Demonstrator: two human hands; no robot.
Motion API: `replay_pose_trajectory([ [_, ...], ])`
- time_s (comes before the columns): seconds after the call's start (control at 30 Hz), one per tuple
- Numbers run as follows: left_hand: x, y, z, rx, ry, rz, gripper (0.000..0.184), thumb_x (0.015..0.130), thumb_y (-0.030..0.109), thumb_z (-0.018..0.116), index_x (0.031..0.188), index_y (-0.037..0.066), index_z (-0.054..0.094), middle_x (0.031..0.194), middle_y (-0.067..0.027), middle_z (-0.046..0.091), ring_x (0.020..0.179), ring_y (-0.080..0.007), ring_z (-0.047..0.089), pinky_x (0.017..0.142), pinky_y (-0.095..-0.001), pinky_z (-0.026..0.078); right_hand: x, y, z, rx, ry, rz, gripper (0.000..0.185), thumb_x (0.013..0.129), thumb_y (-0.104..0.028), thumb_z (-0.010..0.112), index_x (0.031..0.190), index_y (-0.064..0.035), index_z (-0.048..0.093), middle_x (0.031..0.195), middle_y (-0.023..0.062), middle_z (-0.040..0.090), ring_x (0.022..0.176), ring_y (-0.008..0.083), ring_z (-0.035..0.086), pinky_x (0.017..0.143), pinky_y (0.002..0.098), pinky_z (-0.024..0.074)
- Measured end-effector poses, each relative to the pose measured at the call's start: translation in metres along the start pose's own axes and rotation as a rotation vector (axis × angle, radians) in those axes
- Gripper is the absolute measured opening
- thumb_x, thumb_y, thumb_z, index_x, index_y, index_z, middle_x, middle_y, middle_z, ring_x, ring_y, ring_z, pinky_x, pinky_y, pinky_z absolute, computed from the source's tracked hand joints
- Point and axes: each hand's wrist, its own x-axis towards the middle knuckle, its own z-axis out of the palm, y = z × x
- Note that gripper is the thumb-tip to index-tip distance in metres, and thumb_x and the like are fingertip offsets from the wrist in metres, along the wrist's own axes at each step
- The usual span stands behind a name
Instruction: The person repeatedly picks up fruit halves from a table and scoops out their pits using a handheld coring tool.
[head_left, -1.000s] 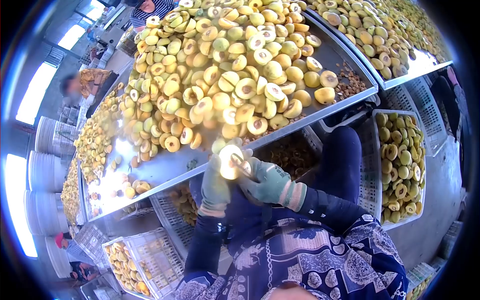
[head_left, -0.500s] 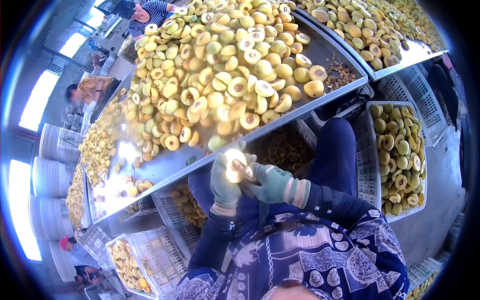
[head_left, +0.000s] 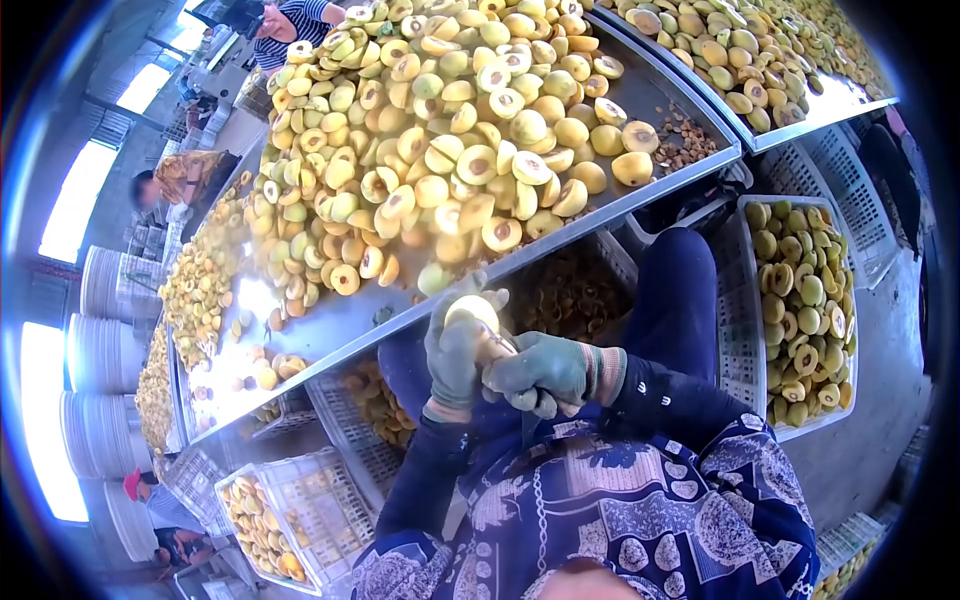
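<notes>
A pale yellow fruit piece, bright with glare, is gripped in my gloved left hand, near the metal table's front edge. Beside it, my gloved right hand is closed, its fingers curled around something I cannot make out just below the fruit. A large heap of halved yellow-green fruit covers much of the metal table above my hands. Small brown pits lie at the table's right corner.
A white crate of fruit halves stands at right, another crate at lower left. Under the table edge is a bin of brown scraps. A second table holds more fruit. Co-workers are beyond the table.
My right hand has moved slightly down and right from the fruit's face, its fingers more curled. My left hand still holds the fruit, now turned. The view has shifted a little.
</notes>
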Motion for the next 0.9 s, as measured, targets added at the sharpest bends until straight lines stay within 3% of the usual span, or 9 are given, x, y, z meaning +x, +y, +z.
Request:
replay_pose_trajectory([
  [0.17, 0.0, 0.017, 0.011, -0.057, -0.078, -0.097, 0.056, 0.089, 0.027, 0.047, 0.136, -0.002, 0.045, 0.111, -0.0258, 0.064, 0.07, -0.023, 0.064, 0.069, -0.0323, 0.055, 0.008, 0.019, -0.02, 0.298, -0.258, -0.07, 0.027, 0.089, -0.028, 0.06, 0.088, -0.0017, 0.059, 0.056, -0.0016, 0.05, 0.036, 0.0069, 0.04, 0.032, 0.0199, 0.0305],
  [0.27, 0.007, 0.001, 0.004, -0.17, -0.073, -0.116, 0.045, 0.083, 0.005, 0.047, 0.126, -0.005, 0.05, 0.13, -0.0211, 0.054, 0.103, -0.0346, 0.065, 0.082, -0.0355, 0.057, 0.003, 0.015, -0.019, 0.196, -0.173, -0.043, 0.029, 0.09, -0.03, 0.059, 0.089, -0.0015, 0.059, 0.056, -0.0018, 0.05, 0.036, 0.0066, 0.04, 0.031, 0.0204, 0.0296],
  [0.3, 0.006, 0.0, 0.0, -0.22, -0.077, -0.205, 0.043, 0.084, 0.006, 0.047, 0.126, -0.006, 0.051, 0.129, -0.0217, 0.055, 0.104, -0.036, 0.065, 0.086, -0.036, 0.055, 0.003, 0.014, -0.016, 0.109, -0.071, -0.046, 0.029, 0.09, -0.03, 0.058, 0.089, -0.0013, 0.059, 0.056, -0.0018, 0.05, 0.036, 0.0065, 0.04, 0.03, 0.0207, 0.0292],
  [0.37, 0.008, -0.005, -0.002, -0.242, -0.103, -0.187, 0.043, 0.085, 0.006, 0.048, 0.126, -0.005, 0.05, 0.13, -0.0222, 0.055, 0.105, -0.037, 0.064, 0.087, -0.0372, 0.055, 0.004, 0.013, -0.009, -0.063, 0.133, -0.053, 0.03, 0.091, -0.031, 0.057, 0.09, -0.0009, 0.059, 0.056, -0.0018, 0.05, 0.036, 0.0062, 0.041, 0.029, 0.0212, 0.0283],
  [0.5, 0.008, -0.009, -0.007, -0.207, -0.151, -0.15, 0.043, 0.088, 0.01, 0.05, 0.129, -0.004, 0.047, 0.133, -0.0223, 0.052, 0.108, -0.0372, 0.062, 0.086, -0.0391, 0.055, 0.008, 0.013, -0.03, 0.213, -0.192, 0.046, 0.029, 0.095, -0.027, 0.054, 0.092, 0.0013, 0.059, 0.055, -0.0024, 0.049, 0.035, 0.006, 0.041, 0.031, 0.02, 0.0316],
  [0.73, 0.006, -0.004, 0.005, -0.149, -0.078, -0.081, 0.046, 0.094, 0.018, 0.048, 0.135, -0.003, 0.044, 0.137, -0.0187, 0.049, 0.109, -0.0317, 0.062, 0.079, -0.0338, 0.057, 0.025, 0.039, -0.03, 0.677, -0.562, -0.154, 0.032, 0.101, -0.018, 0.04, 0.101, 0.0072, 0.059, 0.053, -0.0028, 0.05, 0.032, 0.0068, 0.041, 0.033, 0.0203, 0.0394],
  [0.77, 0.004, 0.003, 0.01, -0.156, -0.07, -0.122, 0.047, 0.094, 0.018, 0.048, 0.135, -0.004, 0.044, 0.138, -0.0174, 0.048, 0.109, -0.0309, 0.062, 0.077, -0.0324, 0.058, 0.034, 0.045, -0.032, 0.828, -0.749, -0.15, 0.035, 0.102, -0.017, 0.036, 0.108, 0.0098, 0.058, 0.053, -0.002, 0.052, 0.032, 0.0082, 0.043, 0.032, 0.0216, 0.041],
  [0.9, 0.006, 0.003, 0.012, -0.192, -0.125, -0.104, 0.043, 0.094, 0.015, 0.048, 0.132, -0.005, 0.047, 0.136, -0.0178, 0.051, 0.11, -0.0295, 0.062, 0.077, -0.0316, 0.058, 0.041, 0.059, -0.035, 0.936, -0.873, -0.227, 0.036, 0.102, -0.015, 0.039, 0.113, 0.0165, 0.049, 0.051, -0.0047, 0.047, 0.033, 0.0069, 0.047, 0.032, 0.021, 0.0439],
])
